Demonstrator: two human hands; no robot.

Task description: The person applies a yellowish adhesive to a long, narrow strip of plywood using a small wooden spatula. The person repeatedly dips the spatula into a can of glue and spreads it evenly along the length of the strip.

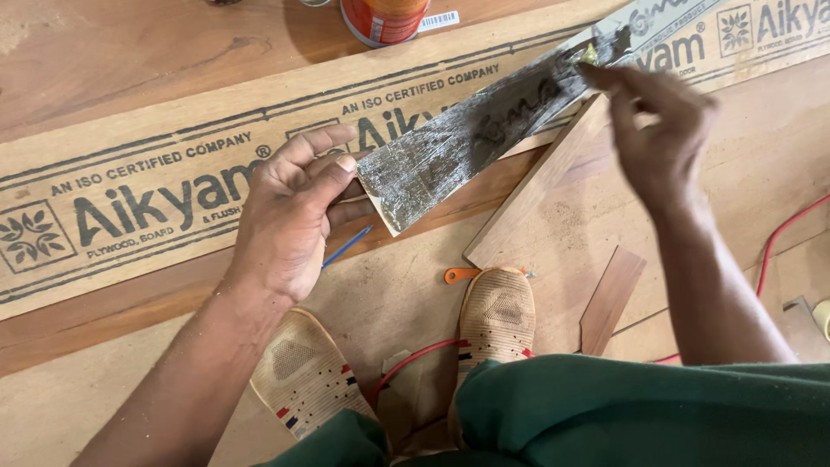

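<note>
Your left hand (290,220) has its grip clenched on the near end of a long strip (484,130), thumb on top and fingers underneath, holding it slanted up and away toward the upper right. The strip's upper face is smeared with a shiny grey coat, and its pale edge shows at the corner by your thumb. Your right hand (661,130) is at the far end of the strip, fingers bent and pressed together, pinching a small yellowish piece (590,55) against the coated face; that piece is too small and blurred to tell what it is. The strip hangs above a long printed plywood board (156,199) that lies across the floor (86,52) from lower left to upper right. Just beyond the board stands an orange can (385,17), cut off by the top edge. Under the strip's middle lies a flat wooden plank (540,186), and a smaller brown offcut (612,298) rests near your right forearm. Your two feet in woven shoes (497,316) are planted below the strip, with an orange handle (461,275) showing just behind the right shoe's toe. A thin blue pen (347,246) pokes out beside your left hand. A red cable (778,238) runs along the right side, and another loop of it shows between your shoes.
</note>
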